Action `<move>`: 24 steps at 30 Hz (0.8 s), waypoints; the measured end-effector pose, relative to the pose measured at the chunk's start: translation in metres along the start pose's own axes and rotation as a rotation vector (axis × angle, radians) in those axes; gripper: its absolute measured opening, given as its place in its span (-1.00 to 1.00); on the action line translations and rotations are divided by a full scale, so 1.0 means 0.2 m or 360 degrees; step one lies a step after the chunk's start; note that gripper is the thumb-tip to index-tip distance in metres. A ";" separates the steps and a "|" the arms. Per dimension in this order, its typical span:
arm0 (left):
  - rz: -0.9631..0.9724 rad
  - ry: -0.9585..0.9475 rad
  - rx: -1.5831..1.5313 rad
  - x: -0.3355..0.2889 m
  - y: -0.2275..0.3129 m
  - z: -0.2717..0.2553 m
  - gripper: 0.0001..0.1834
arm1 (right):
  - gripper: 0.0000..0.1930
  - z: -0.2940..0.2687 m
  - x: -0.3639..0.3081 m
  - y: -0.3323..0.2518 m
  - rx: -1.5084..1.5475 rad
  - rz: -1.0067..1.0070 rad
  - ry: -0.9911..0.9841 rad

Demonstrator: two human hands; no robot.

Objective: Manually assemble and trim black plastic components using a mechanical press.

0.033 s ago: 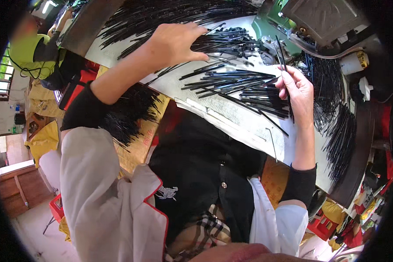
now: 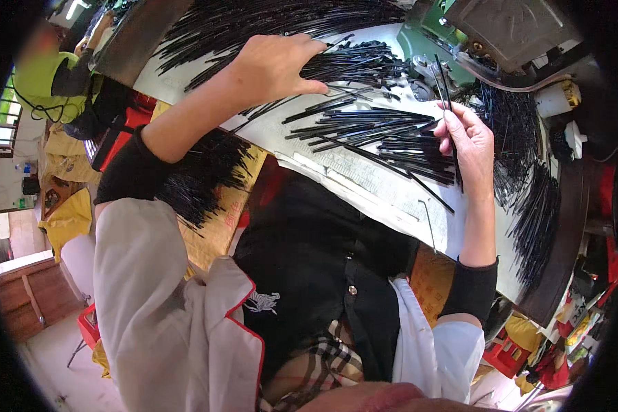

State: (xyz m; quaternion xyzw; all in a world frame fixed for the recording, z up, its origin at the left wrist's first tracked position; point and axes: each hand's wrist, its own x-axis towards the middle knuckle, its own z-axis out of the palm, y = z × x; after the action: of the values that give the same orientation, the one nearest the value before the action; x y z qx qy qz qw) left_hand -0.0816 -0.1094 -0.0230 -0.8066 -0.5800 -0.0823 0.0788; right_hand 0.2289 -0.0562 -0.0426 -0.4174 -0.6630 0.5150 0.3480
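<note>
My right hand (image 2: 468,141) pinches thin black rods (image 2: 442,81) between thumb and fingers, on the right side of the white work surface (image 2: 371,180). They stand nearly upright in the picture, their upper ends by a metal fitting (image 2: 426,66) on a green machine (image 2: 422,38). Over at the left, my left hand (image 2: 271,69) is open, its thumb stretched away from the fingers. It hovers over or rests on a heap of similar black rods (image 2: 353,63); which one I cannot tell, and some fingertips are hidden. Between my hands lies a loose bundle of black rods (image 2: 371,127).
Large piles of black rods lie along the far edge (image 2: 254,24) and at the right (image 2: 535,226). A bent thin wire (image 2: 429,223) sits near the front edge. More rods (image 2: 206,182) rest on yellow sacking at the left. Another person in a bright vest (image 2: 48,86) works at far left.
</note>
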 end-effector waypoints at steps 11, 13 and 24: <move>-0.0077 0.0103 -0.0134 -0.05 -0.02 0.00 -0.45 | -0.78 0.00 0.00 0.00 0.0004 0.0056 0.0040; -0.0138 0.0196 -0.0421 -0.08 -0.06 -0.02 -0.57 | -0.78 0.01 0.01 0.00 -0.0007 0.0045 0.0031; -0.0414 0.0348 -0.0741 -0.22 -0.17 -0.04 -0.77 | -0.77 -0.01 -0.01 0.02 -0.0081 0.0053 0.0086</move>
State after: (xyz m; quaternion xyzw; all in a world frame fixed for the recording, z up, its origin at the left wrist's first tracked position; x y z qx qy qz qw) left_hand -0.1271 -0.1408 -0.0244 -0.7081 -0.6322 -0.3091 -0.0576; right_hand 0.2329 -0.0570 -0.0455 -0.4509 -0.6592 0.4921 0.3464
